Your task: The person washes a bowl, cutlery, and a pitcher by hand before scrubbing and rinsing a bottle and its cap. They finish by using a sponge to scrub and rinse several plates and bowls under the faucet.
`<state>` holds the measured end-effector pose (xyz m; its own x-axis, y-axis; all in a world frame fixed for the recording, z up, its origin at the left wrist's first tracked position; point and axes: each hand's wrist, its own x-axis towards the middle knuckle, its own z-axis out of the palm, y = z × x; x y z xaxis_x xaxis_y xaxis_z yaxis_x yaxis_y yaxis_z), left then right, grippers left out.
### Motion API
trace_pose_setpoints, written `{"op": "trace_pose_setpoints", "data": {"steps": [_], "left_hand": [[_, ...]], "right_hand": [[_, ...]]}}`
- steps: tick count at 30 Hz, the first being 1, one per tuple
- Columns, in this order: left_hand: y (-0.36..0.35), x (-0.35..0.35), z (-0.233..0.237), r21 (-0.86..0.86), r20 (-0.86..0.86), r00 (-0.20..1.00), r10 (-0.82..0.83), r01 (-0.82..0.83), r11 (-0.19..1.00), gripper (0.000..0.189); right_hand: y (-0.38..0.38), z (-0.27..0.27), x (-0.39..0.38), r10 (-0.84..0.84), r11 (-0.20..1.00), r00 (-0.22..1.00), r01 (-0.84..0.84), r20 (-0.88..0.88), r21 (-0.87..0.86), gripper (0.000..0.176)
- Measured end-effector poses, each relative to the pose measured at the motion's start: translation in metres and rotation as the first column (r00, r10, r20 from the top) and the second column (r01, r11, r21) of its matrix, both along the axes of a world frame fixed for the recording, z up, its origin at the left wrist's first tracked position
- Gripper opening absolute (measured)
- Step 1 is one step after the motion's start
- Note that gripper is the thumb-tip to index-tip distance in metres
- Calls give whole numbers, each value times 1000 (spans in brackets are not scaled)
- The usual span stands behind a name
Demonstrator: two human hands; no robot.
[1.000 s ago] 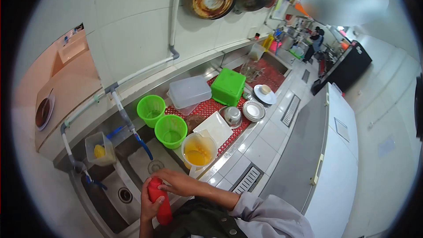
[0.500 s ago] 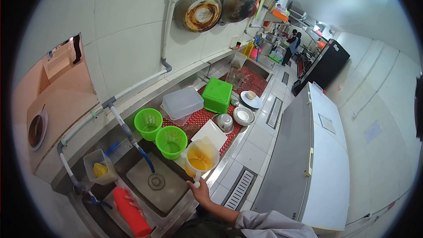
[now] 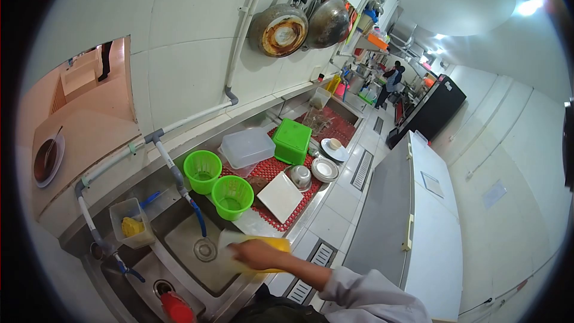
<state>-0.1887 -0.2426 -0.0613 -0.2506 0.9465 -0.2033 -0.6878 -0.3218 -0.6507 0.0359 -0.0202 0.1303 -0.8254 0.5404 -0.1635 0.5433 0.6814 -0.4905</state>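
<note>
**Head view: jug held tilted at the sink's front edge**

Head view shows the right hand closed around a translucent jug of yellow liquid, tipped on its side over the front rim of the sink. The jug is blurred, so its spout cannot be made out. A red bottle stands at the lower edge of the picture by the second basin; the left hand is out of sight.

Just behind the jug, on the steel desk, two green baskets crowd the sink corner. A white square plate lies beside them on the red mat. A tap hose hangs over the drain, and a small tub sits at the sink's back rim.

To the right a white chest freezer runs alongside the desk, leaving a narrow tiled aisle with floor grates. Another person stands far down it.
</note>
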Motion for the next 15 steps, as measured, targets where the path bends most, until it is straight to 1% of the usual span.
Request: {"op": "trace_pose_setpoints", "data": {"steps": [1,3,5,6,7,8,11,12,14,15], "left_hand": [[1,5,-1,16,2,1000,-6,6,1000,73],[4,12,1,46,-4,1000,-22,22,999,74],[7,16,4,71,-24,999,-33,35,997,75],[7,18,6,81,-36,999,-34,37,996,76],[7,20,9,88,-50,998,-35,39,995,76],[8,21,13,95,-66,997,-37,43,994,77],[15,28,27,112,-125,990,-61,75,991,79],[20,33,33,119,-146,986,-79,97,988,79],[35,44,48,135,-191,974,-119,146,980,81],[45,51,56,147,-215,967,-137,171,974,81]], "right_hand": [[1,-4,-25,125,992,983,-122,135,-30,36],[-11,-40,-67,260,962,898,-271,355,-21,30],[-28,-42,-101,293,936,783,-352,549,2,22],[-34,-67,-111,295,935,787,-355,541,8,22],[-42,-102,-117,256,927,811,-361,527,105,19],[-45,-119,-119,217,911,835,-359,506,202,16],[-44,-108,-101,201,924,849,-330,489,192,19],[-39,-91,-87,189,928,860,-314,474,199,19],[-18,-45,-44,212,974,902,-224,376,-12,24],[-6,-37,-17,172,985,937,-172,303,-28,24]]}}
